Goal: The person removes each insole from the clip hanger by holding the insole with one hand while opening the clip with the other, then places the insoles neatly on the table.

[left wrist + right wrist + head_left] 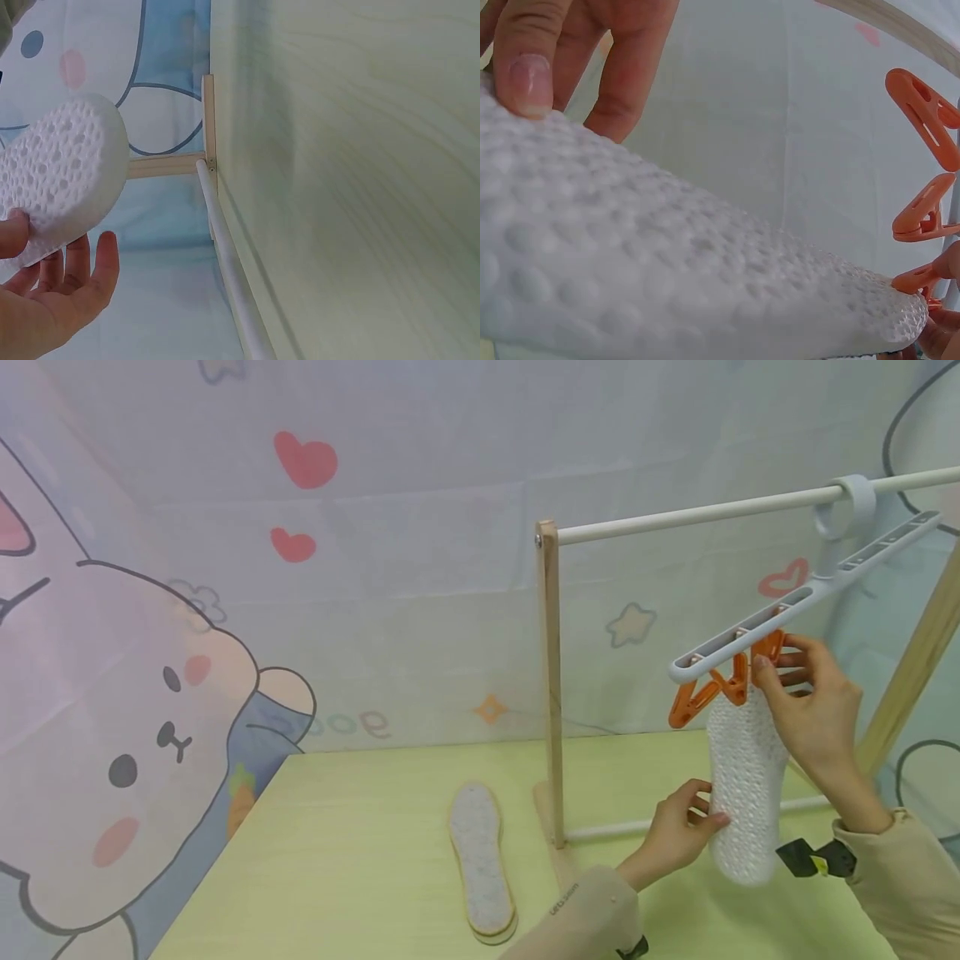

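A white, dimpled insole [744, 785] hangs upright below the grey hanger bar [795, 602]. My left hand [678, 831] pinches its left edge low down, thumb on the dimpled face and fingers behind, as the left wrist view also shows. At the top, my right hand [817, 706] pinches an orange clip [768, 646] between thumb and fingers. In the right wrist view that clip [915, 280] is right at the insole's narrow end. Two more orange clips, an outer one [690, 703] and a middle one [738, 681], dangle from the bar's near end.
A wooden-legged rack [551, 685] carries a white rail [697, 516], with the hanger's hook [862, 502] around it. Another insole, grey with a tan edge [482, 860], lies on the pale green table [360, 843] to the left. A printed cloth [420, 635] covers the wall behind.
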`<state>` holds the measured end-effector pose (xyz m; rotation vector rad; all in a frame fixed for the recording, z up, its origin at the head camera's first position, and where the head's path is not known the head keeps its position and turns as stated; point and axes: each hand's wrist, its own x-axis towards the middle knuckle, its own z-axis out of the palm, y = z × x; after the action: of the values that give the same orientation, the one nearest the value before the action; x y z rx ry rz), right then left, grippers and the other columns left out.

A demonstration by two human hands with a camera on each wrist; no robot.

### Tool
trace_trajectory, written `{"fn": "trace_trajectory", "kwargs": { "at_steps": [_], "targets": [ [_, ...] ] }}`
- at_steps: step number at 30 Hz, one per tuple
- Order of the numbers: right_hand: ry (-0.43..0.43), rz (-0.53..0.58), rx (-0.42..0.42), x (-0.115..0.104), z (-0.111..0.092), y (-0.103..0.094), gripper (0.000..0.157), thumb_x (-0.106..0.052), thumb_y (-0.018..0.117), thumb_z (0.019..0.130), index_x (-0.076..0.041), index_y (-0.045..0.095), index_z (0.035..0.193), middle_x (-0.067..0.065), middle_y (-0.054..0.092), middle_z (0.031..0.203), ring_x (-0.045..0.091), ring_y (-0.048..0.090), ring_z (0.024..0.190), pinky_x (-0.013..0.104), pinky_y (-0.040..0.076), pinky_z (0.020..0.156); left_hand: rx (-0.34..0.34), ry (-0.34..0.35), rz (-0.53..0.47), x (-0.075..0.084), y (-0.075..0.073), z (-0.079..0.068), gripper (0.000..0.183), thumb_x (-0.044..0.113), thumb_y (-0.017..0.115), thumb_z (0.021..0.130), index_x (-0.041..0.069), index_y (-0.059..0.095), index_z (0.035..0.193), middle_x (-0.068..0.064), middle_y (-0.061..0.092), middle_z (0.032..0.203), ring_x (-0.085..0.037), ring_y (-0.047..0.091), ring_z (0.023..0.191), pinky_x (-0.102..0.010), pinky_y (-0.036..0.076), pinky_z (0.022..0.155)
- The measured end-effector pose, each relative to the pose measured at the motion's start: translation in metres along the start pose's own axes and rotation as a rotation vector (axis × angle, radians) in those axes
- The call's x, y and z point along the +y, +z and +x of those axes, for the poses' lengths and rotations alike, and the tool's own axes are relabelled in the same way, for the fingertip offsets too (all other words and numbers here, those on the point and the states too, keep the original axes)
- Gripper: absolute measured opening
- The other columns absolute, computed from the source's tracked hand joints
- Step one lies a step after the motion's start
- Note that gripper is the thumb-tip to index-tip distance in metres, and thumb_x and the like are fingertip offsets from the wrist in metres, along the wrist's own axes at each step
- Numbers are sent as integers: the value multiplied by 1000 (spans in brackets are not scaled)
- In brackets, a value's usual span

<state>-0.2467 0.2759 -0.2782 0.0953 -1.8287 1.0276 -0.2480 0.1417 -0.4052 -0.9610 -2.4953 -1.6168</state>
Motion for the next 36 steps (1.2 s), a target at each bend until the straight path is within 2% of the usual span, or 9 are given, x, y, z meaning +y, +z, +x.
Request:
{"fn": "trace_trajectory", "kwargs": {
  "at_steps": [5, 12, 20, 29, 36],
  "targets": [
    [-7, 9, 26, 1, 0, 2, 32, -11, 61, 80, 1, 58, 109, -39, 47, 75, -21, 45, 60, -3, 36, 56, 6, -1, -6, 1, -2, 0, 26, 12, 61, 83, 5, 55, 107, -11, 67, 83, -3, 61, 63, -6, 43, 54],
    [-43, 27, 54, 3, -1, 4, 30, -11, 59, 80, 3, 58, 106, -37, 47, 74, -20, 44, 58, -3, 36, 55, 10, -48, -51, 2, -2, -1, 24, 8, 63, 81, 6, 55, 104, -11, 66, 80, -5, 61, 59, -7, 42, 48],
    [-81, 76, 78, 6, 1, 4, 28, -9, 57, 79, 6, 59, 102, -35, 50, 72, -19, 45, 57, -3, 36, 55, 54, -92, -108, 0, -4, -1, 22, 3, 64, 79, 7, 54, 99, -12, 65, 77, -5, 59, 55, -8, 41, 44],
    [-71, 55, 100, 7, 3, 2, 28, -9, 58, 78, 5, 60, 102, -36, 48, 72, -20, 43, 56, -3, 35, 57, 81, -124, -130, -10, -5, -5, 20, 0, 65, 77, 7, 53, 92, -12, 64, 74, 1, 49, 49, -9, 41, 47],
    [-58, 36, 95, 6, 2, 2, 29, -10, 58, 78, 5, 59, 103, -36, 47, 73, -20, 42, 57, -3, 35, 56, 114, -104, -121, -18, -8, -5, 21, -1, 65, 76, 8, 53, 91, -12, 65, 75, 2, 50, 51, -8, 42, 51]
  ]
}}
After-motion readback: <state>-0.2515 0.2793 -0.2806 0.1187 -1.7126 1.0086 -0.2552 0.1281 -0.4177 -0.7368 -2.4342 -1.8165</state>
